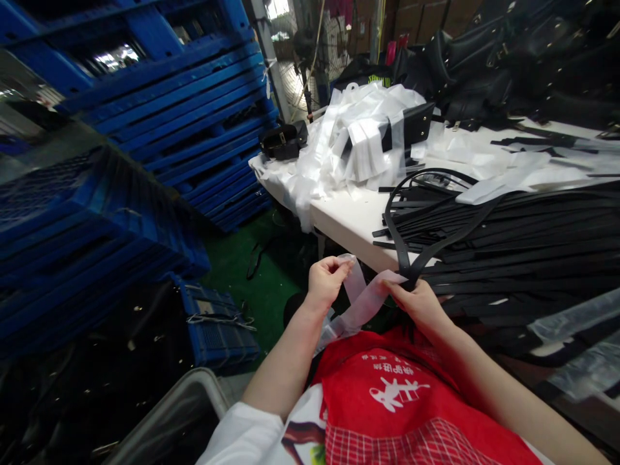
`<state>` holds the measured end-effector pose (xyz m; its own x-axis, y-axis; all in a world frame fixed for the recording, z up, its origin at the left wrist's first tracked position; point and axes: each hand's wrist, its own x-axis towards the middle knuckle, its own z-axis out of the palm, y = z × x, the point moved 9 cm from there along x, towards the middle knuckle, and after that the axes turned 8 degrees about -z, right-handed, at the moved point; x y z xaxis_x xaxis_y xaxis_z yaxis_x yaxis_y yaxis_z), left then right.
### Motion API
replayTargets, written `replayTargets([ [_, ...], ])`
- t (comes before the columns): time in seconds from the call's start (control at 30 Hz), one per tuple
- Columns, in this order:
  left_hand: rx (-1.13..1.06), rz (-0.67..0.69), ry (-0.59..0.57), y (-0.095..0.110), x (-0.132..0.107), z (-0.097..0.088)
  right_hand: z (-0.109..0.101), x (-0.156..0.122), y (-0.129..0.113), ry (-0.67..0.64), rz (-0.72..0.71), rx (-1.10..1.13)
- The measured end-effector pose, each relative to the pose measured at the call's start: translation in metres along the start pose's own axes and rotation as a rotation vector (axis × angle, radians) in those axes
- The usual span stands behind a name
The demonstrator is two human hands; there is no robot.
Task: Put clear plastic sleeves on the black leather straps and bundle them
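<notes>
In the head view my left hand (327, 281) is closed in a pinch on one end of a translucent plastic strip (371, 303). The strip sags in a loop above my lap, and its other end lies at the fingers of my right hand (417, 301). That hand is closed round a black strap (450, 240) where its two lengths come together. From there the strap arches up in a wide loop over the table edge. Part of the strap below my right hand is hidden by the hand and apron.
On the white table (346, 216) lie a heap of translucent strips (361, 132), many black straps (533, 239) and a black bag (417, 124). Blue pallets (194, 97) are stacked at left. A grey bin (206, 387) stands at lower left, near a blue crate (220, 323).
</notes>
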<state>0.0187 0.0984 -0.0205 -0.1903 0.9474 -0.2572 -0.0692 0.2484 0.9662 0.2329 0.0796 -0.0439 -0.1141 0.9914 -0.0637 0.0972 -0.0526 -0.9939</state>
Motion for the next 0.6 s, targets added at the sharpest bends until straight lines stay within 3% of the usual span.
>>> replayTargets([
  [0.1, 0.089, 0.080, 0.030, 0.017, 0.003, -0.018, -0.001, 0.000, 0.006, -0.009, 0.051, 0.056],
  [0.2, 0.149, 0.172, -0.068, 0.038, -0.002, -0.018, 0.003, 0.000, 0.012, -0.055, 0.071, 0.083],
  [0.3, 0.138, 0.127, -0.221, 0.041, -0.010, -0.003, 0.004, 0.000, 0.015, -0.057, 0.074, 0.095],
  [0.43, 0.112, -0.001, -0.428, 0.028, -0.028, 0.028, 0.006, 0.002, 0.007, -0.088, 0.039, 0.042],
  [0.6, 0.339, 0.102, -0.743, 0.019, -0.057, 0.069, 0.009, 0.002, 0.002, -0.120, 0.048, 0.006],
])
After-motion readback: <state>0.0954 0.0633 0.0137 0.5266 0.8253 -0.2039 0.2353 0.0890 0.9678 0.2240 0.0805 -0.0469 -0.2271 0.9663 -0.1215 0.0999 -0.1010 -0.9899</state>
